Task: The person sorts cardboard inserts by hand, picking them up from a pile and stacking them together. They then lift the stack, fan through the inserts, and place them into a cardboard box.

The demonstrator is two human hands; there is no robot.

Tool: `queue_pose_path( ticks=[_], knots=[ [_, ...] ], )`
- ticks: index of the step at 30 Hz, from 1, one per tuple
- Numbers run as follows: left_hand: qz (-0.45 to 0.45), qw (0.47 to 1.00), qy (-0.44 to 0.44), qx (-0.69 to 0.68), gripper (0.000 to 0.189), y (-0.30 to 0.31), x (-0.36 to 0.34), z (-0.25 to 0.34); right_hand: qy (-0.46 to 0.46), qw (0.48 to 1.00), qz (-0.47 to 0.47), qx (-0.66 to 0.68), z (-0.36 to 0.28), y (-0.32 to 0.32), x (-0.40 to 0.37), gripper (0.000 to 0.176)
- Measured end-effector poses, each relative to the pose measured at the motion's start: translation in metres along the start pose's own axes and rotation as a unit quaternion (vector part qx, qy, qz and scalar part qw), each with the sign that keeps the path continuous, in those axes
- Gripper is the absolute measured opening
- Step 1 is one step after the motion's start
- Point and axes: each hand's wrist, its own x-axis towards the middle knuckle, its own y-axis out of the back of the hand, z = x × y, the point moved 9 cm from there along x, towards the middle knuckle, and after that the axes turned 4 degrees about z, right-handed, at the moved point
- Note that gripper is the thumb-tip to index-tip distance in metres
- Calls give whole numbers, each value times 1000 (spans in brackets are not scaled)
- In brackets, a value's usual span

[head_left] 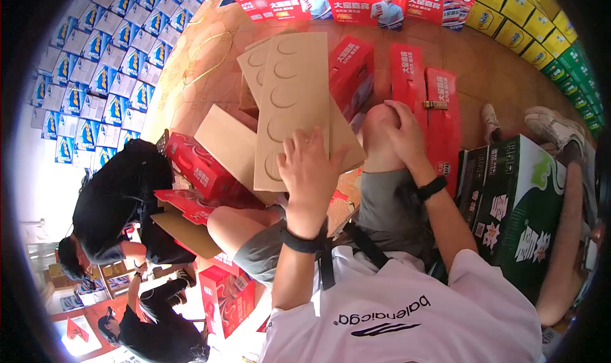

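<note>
My left hand [312, 165] lies with fingers spread on the lower end of a brown cardboard sheet [299, 89] marked with a row of curved cuts. Beneath that sheet, more cardboard sheets [251, 60] of the same kind stick out at the left. My right hand [406, 134] rests on my bent knee, fingers stretched over it and holding nothing. Red printed cartons [407, 76] stand just beyond that knee. Left of the sheets are a plain brown cardboard flap [226, 140] and a red carton [200, 162].
Blue-and-white boxes [102, 76] are stacked at the left, yellow boxes [509, 13] at the upper right. Red cartons [344, 3] line the back. A dark green carton [519, 204] stands at my right beside another person's leg [563, 261]. Two people in black [114, 197] are at the left.
</note>
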Motion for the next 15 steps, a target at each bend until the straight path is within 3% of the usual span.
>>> queue_pose_path(
  ticks=[6,9,12,15],
  knots=[
    [173,981,5,92,75,17,5,-70,75,996,37,-43,-31,8,-1,46],
    [39,991,113,-62,83,0,-2,-114,195,979,32,-58,-70,2,-6,46],
    [-9,991,103,-89,82,-5,-17,-105,252,952,-75,-158,-106,-5,-20,49],
    [-90,984,150,-26,82,3,-29,-74,250,948,-95,-175,-104,-8,-19,51]
  ],
)
